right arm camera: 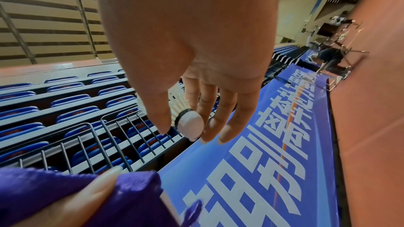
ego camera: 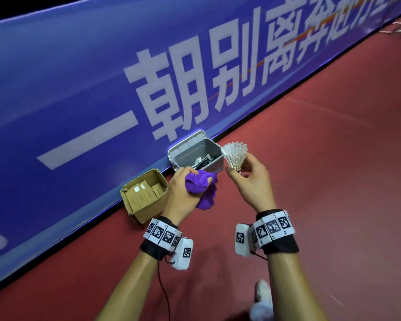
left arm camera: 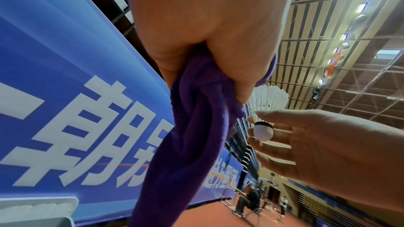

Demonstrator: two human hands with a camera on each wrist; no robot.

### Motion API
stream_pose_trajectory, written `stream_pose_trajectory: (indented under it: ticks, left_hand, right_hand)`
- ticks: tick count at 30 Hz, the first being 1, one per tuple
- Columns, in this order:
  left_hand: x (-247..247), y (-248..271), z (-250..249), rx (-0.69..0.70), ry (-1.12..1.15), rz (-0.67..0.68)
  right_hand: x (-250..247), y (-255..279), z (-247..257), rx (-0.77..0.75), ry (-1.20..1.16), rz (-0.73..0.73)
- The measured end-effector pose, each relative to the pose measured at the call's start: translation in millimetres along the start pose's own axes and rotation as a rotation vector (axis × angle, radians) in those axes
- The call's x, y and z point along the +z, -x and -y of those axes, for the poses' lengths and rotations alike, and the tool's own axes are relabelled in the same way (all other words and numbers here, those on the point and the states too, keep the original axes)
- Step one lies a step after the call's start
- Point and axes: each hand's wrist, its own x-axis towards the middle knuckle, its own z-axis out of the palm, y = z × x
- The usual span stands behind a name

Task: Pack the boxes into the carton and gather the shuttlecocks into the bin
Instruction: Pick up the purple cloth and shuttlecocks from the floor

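My right hand (ego camera: 243, 172) pinches a white feather shuttlecock (ego camera: 234, 154) by its cork (left arm camera: 263, 131), feathers up, just right of the grey bin (ego camera: 214, 165). The same cork (right arm camera: 190, 125) shows between thumb and fingers in the right wrist view. My left hand (ego camera: 190, 184) grips a bunched purple cloth (ego camera: 203, 188) in front of the bin; the cloth (left arm camera: 192, 144) hangs down from the fist. The bin stands open against the blue banner with dark items inside. Left of it, a brown carton (ego camera: 144, 216) holds several tan boxes (ego camera: 140, 193).
A blue banner wall (ego camera: 102, 89) with white characters runs along the red floor (ego camera: 322, 158). My shoe (ego camera: 263, 293) shows at the bottom. Loose items lie far off at the upper right (ego camera: 394, 28). People and equipment (left arm camera: 249, 199) stand in the distance.
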Motion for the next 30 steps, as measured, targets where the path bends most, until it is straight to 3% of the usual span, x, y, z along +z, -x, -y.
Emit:
stream_pose_trajectory:
  ticks: [6,12,21,30]
  left_hand:
    - [39,-116,8,-0.101,-0.051,-0.102]
    - [50,-201,41,-0.279,-0.052,-0.122]
    - [53,-337,152,-0.473,-0.076,-0.234]
    - [60,-516,289,-0.574,-0.163,0.001]
  right_hand:
    - [-11,-157,-25,0.014,-0.023,0.035]
    - [10,-265,-58,0.082,-0.037,0.052]
    - [91,-422,-121,0.138,-0.045,0.133]
    - [204,-604,-191,0.285,0.053,0.13]
